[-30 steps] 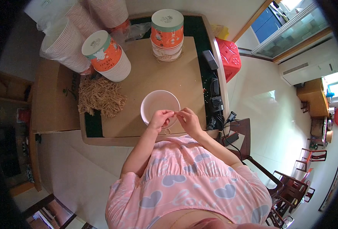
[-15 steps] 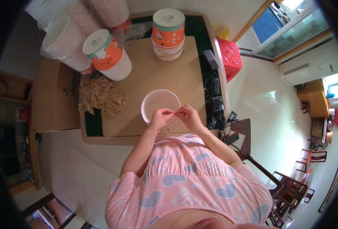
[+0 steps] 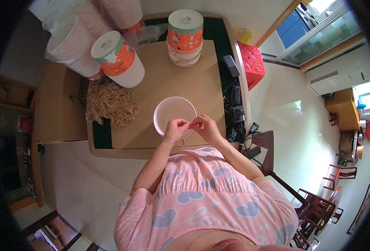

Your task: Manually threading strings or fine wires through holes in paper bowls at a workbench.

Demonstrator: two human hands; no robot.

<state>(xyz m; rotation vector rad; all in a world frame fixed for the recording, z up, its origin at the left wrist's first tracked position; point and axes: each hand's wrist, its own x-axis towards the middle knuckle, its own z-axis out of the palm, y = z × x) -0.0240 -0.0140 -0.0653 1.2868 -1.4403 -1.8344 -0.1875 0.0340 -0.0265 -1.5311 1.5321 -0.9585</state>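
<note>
A white paper bucket [image 3: 173, 111] stands mouth up on the cardboard sheet near the table's front edge. My left hand [image 3: 176, 129] and my right hand [image 3: 205, 127] meet over its near right rim. Both are closed in a fingertip pinch, tips almost touching. A thin tan cord shows as a small loop [image 3: 181, 143] just below my left hand; the part pinched between the fingers is mostly hidden. Left of the bucket lies a pile of tan cords [image 3: 111, 103]. Behind that pile leans a stack of orange and white buckets [image 3: 120, 62], bottom up.
Another upturned bucket stack [image 3: 185, 39] stands at the back, cords around its base. Plastic-wrapped white bucket stacks [image 3: 70, 48] fill the back left, above a cardboard box [image 3: 59, 104]. Black power adapters [image 3: 236, 95] line the right edge; a red stool [image 3: 250, 65] stands beyond.
The bucket has shifted very slightly left. My hands stay pinched together over its rim, with the fingertips moving only a little.
</note>
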